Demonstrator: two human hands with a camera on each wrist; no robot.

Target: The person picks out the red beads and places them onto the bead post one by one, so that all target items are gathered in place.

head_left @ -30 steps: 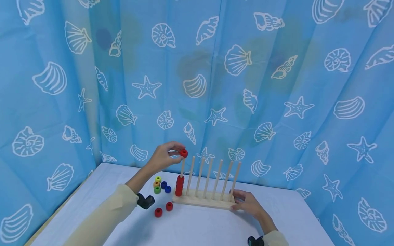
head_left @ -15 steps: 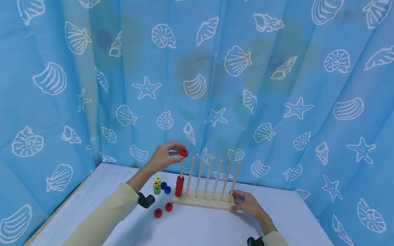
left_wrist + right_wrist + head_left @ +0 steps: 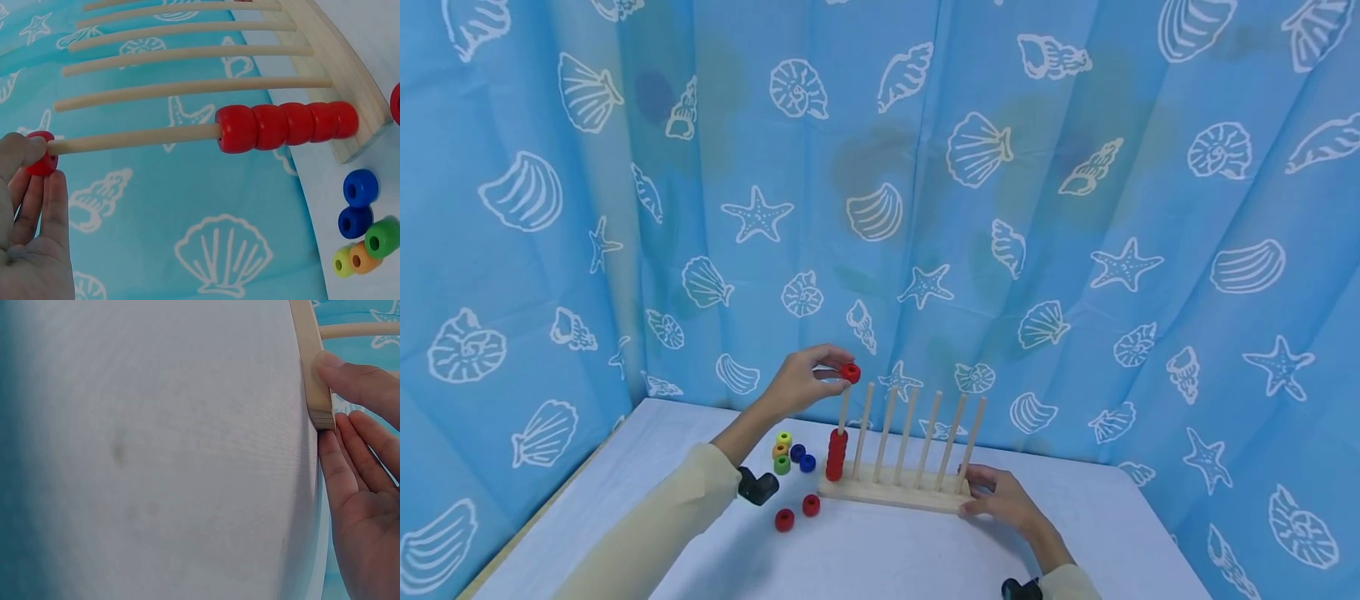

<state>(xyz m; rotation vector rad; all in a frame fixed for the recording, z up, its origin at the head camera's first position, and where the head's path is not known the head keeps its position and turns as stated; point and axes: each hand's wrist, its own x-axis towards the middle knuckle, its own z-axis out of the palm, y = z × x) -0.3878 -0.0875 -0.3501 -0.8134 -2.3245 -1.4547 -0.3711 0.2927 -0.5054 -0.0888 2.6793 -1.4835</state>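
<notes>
My left hand (image 3: 805,382) pinches a red bead (image 3: 851,372) between thumb and fingers at the top of the leftmost wooden peg. In the left wrist view that bead (image 3: 42,154) meets the peg's tip; whether it is threaded on, I cannot tell. Several red beads (image 3: 269,128) are stacked at the bottom of the same peg. The wooden peg rack (image 3: 895,493) stands on the table with a row of upright pegs. At its right end my right hand (image 3: 1000,497) grips the base, thumb on the near side (image 3: 315,381) and fingers around the end.
Two loose red beads (image 3: 785,520) lie in front of the rack's left end. Left of the rack sit two blue beads (image 3: 360,187), a green bead (image 3: 382,238), an orange bead (image 3: 364,257) and a yellow bead (image 3: 343,262). A shell-patterned curtain (image 3: 925,208) hangs behind the white table (image 3: 880,558).
The red bead in my left hand has shifted very slightly at the peg's top. My right hand keeps its hold on the rack's end, and the loose beads lie as before.
</notes>
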